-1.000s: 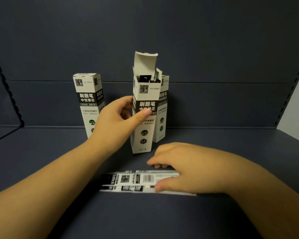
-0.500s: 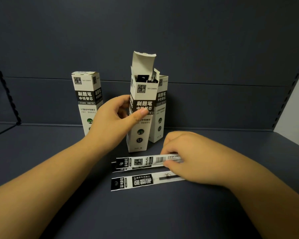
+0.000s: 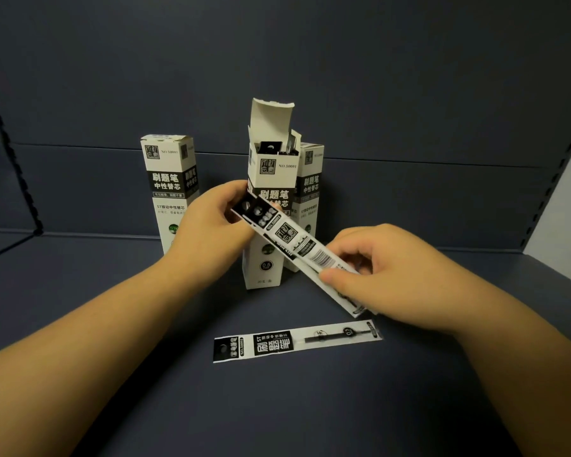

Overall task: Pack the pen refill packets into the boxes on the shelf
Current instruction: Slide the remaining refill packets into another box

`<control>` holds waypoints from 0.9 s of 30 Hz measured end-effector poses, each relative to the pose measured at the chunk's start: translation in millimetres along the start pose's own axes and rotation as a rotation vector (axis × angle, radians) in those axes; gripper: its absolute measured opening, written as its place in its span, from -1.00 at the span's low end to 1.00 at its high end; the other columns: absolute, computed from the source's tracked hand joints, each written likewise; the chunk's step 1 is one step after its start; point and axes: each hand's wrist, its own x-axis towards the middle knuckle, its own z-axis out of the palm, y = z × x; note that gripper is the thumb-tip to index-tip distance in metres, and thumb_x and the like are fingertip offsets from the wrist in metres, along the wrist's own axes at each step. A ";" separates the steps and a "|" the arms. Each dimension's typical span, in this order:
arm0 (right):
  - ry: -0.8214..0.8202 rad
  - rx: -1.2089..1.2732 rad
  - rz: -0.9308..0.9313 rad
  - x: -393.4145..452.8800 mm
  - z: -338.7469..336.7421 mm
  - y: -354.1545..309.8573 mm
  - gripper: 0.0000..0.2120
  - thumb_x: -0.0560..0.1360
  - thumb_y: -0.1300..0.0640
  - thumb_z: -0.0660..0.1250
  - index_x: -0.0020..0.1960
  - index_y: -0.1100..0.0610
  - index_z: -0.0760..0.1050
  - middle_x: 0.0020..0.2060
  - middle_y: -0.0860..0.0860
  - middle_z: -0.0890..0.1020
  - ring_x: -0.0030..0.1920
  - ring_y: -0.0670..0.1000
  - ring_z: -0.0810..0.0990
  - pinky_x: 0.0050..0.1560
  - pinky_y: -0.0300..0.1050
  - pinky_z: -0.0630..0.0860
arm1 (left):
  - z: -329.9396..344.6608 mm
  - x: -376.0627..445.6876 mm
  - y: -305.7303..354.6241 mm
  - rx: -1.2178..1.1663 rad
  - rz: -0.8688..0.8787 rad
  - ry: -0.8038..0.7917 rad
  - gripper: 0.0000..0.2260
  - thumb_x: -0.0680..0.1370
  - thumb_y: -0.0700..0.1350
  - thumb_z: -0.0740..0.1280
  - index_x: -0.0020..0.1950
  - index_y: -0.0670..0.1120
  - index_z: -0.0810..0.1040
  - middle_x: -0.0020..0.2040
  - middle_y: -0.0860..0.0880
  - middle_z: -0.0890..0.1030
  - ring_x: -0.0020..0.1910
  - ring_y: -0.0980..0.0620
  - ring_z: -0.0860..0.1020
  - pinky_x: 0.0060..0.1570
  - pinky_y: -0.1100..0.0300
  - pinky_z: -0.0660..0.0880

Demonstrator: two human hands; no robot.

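Shelf: a dark blue-grey matt shelf [image 3: 80,324] is carrying everything; a back panel [image 3: 343,77] of the same colour is rising behind, and perforated uprights are running along both sides
Boxes: three tall, slim card boxes are standing upright near the back; the open box [image 3: 269,225] is standing in the middle with its top flap raised and dark packet ends showing inside; a closed box [image 3: 170,183] is standing apart to the left; another closed box [image 3: 309,192] is standing just behind the open one
Loose packet: a long, flat, glossy white-and-black refill packet [image 3: 297,341] is lying flat on the shelf in front of the boxes
Held packets: a small bundle of refill packets [image 3: 297,242] is slanting in the air in front of the open box
Left grip: the left hand [image 3: 211,229] is pinching the bundle's upper, dark end
Right grip: the right hand [image 3: 386,268] is curling round the bundle's lower part, thumb pressing on top
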 end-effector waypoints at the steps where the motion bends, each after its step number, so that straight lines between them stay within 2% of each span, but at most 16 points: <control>1: -0.005 0.002 0.007 -0.1 0.2 0.2 -0.88 0.56 0.00 0.36 0.03 -0.09 0.67 -0.10 -0.10 0.64 -0.17 -0.08 0.61 -0.11 -0.07 0.59 | 0.2 0.1 -0.1 0.000 -0.003 0.002 -0.78 0.54 -0.07 0.47 0.14 0.20 0.64 0.08 0.16 0.71 0.10 0.14 0.66 0.16 0.00 0.59; 5: -0.094 -0.099 0.018 -1.1 2.9 0.2 -0.86 0.57 -0.02 0.34 0.07 -0.16 0.64 -0.08 -0.15 0.64 -0.10 -0.10 0.63 -0.07 -0.03 0.63 | 0.6 -0.4 2.7 0.012 -0.024 -0.001 -0.74 0.52 0.07 0.45 0.20 0.14 0.62 0.06 0.16 0.71 0.03 0.08 0.67 0.12 -0.01 0.61; 8: -0.190 -0.182 0.005 -1.8 4.3 -1.8 -0.83 0.57 0.00 0.34 0.10 -0.19 0.64 -0.07 -0.19 0.64 -0.09 -0.14 0.63 -0.04 -0.06 0.64 | -0.9 -0.9 3.3 0.047 -0.006 0.000 -0.74 0.52 0.10 0.43 0.20 0.19 0.60 0.06 0.19 0.70 0.03 0.01 0.66 0.12 -0.06 0.61; 11: -0.339 -0.301 -0.057 -1.5 7.5 -2.1 -0.83 0.57 -0.06 0.35 0.14 -0.19 0.61 -0.02 -0.23 0.60 -0.02 -0.21 0.56 0.08 -0.12 0.57 | -1.3 -0.8 3.2 0.068 -0.017 -0.010 -0.73 0.50 0.15 0.42 0.20 0.25 0.56 0.07 0.23 0.68 0.05 0.10 0.65 0.11 0.00 0.62; 14: -0.436 -0.299 -0.061 -1.0 11.1 -2.1 -0.78 0.53 -0.08 0.41 0.17 -0.16 0.61 0.01 -0.21 0.57 -0.05 -0.19 0.56 0.10 -0.10 0.54 | -1.7 -0.9 3.3 0.063 -0.023 -0.012 -0.64 0.43 0.23 0.39 0.22 0.25 0.55 0.09 0.24 0.68 0.06 0.17 0.65 0.12 0.04 0.61; 17: -0.439 -0.336 -0.084 -0.4 13.7 -2.0 -0.78 0.54 -0.06 0.40 0.18 -0.14 0.61 -0.01 -0.18 0.57 -0.05 -0.18 0.55 0.09 -0.11 0.53 | -1.3 -0.9 3.1 0.062 -0.026 -0.010 -0.60 0.42 0.23 0.39 0.24 0.22 0.55 0.09 0.23 0.68 0.05 0.18 0.65 0.11 0.06 0.61; 22: -0.397 -0.442 -0.096 -2.7 17.5 -7.2 -0.74 0.58 0.07 0.25 0.22 -0.13 0.57 -0.05 -0.16 0.52 -0.01 -0.15 0.48 0.05 -0.17 0.48 | -1.0 -0.4 2.5 0.071 -0.023 -0.006 -0.60 0.45 0.22 0.39 0.27 0.19 0.56 0.11 0.23 0.68 0.06 0.16 0.65 0.13 0.02 0.61; 25: -0.386 -0.466 -0.112 -3.7 18.3 -7.6 -0.68 0.57 0.10 0.20 0.24 -0.17 0.54 -0.05 -0.18 0.47 0.06 -0.13 0.46 0.14 -0.09 0.50 | -1.1 -0.8 3.3 0.073 -0.029 -0.009 -0.58 0.44 0.22 0.39 0.27 0.19 0.55 0.10 0.23 0.68 0.06 0.16 0.65 0.12 0.04 0.61; 27: -0.336 -0.453 -0.133 -4.5 14.7 -5.6 -0.69 0.54 0.11 0.20 0.18 -0.16 0.56 -0.04 -0.17 0.49 0.06 -0.14 0.46 0.14 -0.08 0.51 | -1.0 -1.1 3.7 0.072 -0.031 -0.009 -0.60 0.45 0.20 0.40 0.27 0.18 0.56 0.09 0.23 0.68 0.05 0.15 0.65 0.11 0.04 0.61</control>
